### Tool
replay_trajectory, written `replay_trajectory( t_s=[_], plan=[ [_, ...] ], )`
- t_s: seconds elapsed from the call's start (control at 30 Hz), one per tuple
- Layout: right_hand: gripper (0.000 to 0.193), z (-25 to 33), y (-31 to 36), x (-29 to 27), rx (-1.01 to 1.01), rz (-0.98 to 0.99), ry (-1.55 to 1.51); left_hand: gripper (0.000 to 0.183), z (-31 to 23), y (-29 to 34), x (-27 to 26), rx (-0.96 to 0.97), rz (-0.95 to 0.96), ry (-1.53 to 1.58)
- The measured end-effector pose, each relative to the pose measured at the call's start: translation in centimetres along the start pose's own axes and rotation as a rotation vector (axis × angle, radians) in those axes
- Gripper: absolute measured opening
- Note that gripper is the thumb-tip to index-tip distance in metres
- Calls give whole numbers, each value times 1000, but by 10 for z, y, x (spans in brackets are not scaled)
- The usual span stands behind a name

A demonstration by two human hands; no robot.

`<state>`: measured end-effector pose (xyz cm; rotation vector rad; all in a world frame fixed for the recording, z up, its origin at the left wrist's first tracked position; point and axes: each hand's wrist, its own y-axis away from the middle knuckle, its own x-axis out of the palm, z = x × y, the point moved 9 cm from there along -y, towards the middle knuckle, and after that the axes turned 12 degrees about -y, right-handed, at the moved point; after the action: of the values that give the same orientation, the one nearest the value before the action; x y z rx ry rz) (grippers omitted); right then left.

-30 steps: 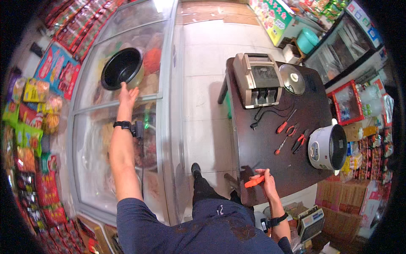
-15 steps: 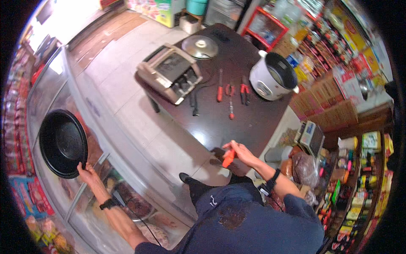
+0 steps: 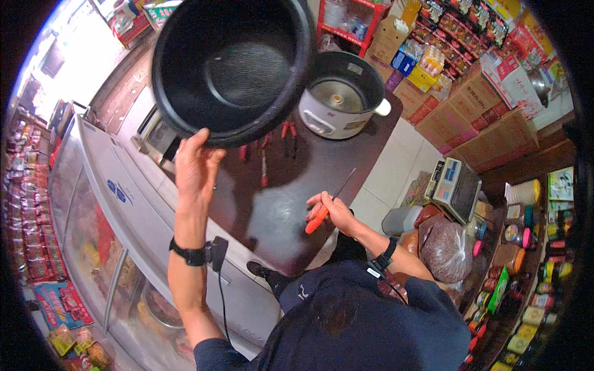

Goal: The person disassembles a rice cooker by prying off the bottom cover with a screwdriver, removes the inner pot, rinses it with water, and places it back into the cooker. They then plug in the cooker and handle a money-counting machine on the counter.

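Note:
My left hand (image 3: 197,167) grips a round black pot (image 3: 170,93) by its near rim, the pot raised above the table and tilted so its inside shows. In my right hand (image 3: 337,213) is a screwdriver (image 3: 317,221) with an orange handle, its thin shaft pointing away to the upper right over the table edge. Beyond the pot stands a white rice cooker body (image 3: 334,122), open on top, with a round metal plate inside. Partly shaded by the pot, pliers (image 3: 289,135) with red handles and other red-handled tools (image 3: 264,162) lie on the dark table (image 3: 291,198).
A glass-topped display freezer (image 3: 148,204) runs along my left. The pot hides most of a boxy machine (image 3: 154,139) at the table's left. To the right are a scale (image 3: 455,188), a bag of dark grains (image 3: 447,250), cardboard boxes (image 3: 489,139) and shelves of jars.
My left hand has swung the pot from over the freezer up and right, above the table. My right hand has turned, so the screwdriver's shaft now shows. The view has shifted.

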<state>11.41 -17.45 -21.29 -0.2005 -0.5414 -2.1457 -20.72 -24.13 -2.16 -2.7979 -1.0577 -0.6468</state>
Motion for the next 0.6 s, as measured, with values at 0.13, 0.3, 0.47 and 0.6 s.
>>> replay_trajectory(
  t_s=[0.13, 0.3, 0.47, 0.6],
  plan=[
    [63, 59, 5, -127, -119, -119, -113, 10, 67, -50, 159, -126, 130, -62],
    [62, 136, 3, -259, -262, -238, -220, 16, 137, -99, 227, -242, 47, -327],
    [65, 205, -32, -336, -396, -402, -232, 24, 169, -124, 224, -302, -18, -497],
    [73, 252, -81, -347, -380, -334, -185, 26, 176, -133, 223, -315, 14, -679]
  ],
)
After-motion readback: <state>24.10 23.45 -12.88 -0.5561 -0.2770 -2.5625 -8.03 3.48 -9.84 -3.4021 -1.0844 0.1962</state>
